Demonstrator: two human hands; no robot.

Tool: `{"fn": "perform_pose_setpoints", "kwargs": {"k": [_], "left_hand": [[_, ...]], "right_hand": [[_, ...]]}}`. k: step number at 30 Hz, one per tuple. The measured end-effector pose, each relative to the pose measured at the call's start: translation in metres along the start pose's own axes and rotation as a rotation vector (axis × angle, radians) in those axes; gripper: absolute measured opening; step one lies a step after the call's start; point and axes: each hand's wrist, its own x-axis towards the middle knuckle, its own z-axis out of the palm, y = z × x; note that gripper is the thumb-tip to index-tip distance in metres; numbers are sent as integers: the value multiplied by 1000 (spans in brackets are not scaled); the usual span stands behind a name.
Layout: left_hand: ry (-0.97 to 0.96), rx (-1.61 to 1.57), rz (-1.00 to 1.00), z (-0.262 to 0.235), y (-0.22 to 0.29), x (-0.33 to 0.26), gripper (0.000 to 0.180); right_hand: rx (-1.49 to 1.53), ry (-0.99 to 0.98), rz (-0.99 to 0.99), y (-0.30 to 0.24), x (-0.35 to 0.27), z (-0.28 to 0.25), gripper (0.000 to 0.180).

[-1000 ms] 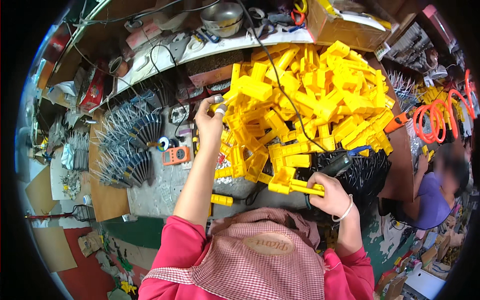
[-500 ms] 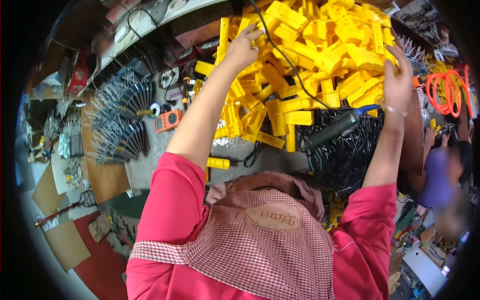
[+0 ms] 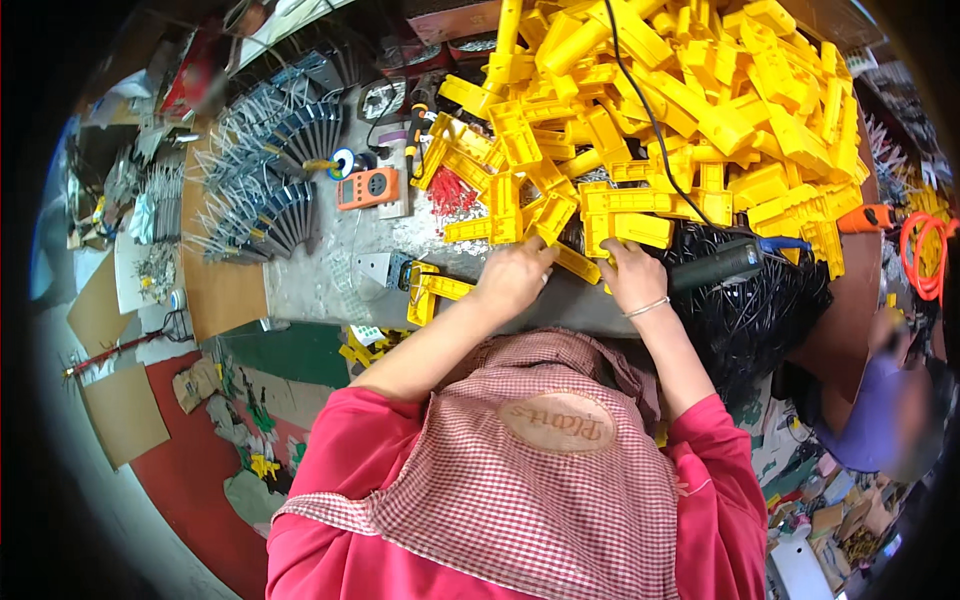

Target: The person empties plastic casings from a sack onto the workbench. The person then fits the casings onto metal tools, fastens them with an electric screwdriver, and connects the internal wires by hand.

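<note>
Left hand [image 3: 516, 280] and right hand [image 3: 637, 280] are both at the near edge of the yellow pile [image 3: 700, 110], close to the front of the counter [image 3: 310, 275]. Left fingers are bent at the yellow parts; can't tell if they have closed on one. Right fingers are curled, thumb side toward the pile; firm grip or just touching, can't tell either.

Nearest piece is a yellow housing [image 3: 577, 264], lying slanted between the two hands at the front fringe of the pile, partly hidden by the left fingers.

Handling, my read: light, stiff molded plastic, smooth enough to slide a bit, not very fragile, though thin walls could crack if levered. Best hold is across the long side walls, mid-length. Parts lie crossed over each other, so a straight pull could snag neighbors.

Materials: the pile is glossy yellow plastic, mostly long open trough shapes with ribbed insides, plus boxier ends. A thin black cord [image 3: 650, 110] runs over it. Right of the hands: a dark smooth cylinder [image 3: 715, 265] on a tangle of shiny black leads [image 3: 745, 320]. Left: a boxy orange meter [image 3: 367, 188], small red bits [image 3: 452, 193], and fanned rows of dark flat pieces [image 3: 285, 215] with thin wires.
</note>
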Motion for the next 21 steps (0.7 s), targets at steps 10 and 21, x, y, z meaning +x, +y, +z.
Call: {"fn": "perform_pose_setpoints", "kwargs": {"k": [10,21], "left_hand": [[210,289,-184,15,-90,-11,32],[2,-270,-413,-46,-38,-33,51]], "right_hand": [[76,99,-301,14,-4,-21,11],[883,-87,-54,-3,-26,-60,9]]}}
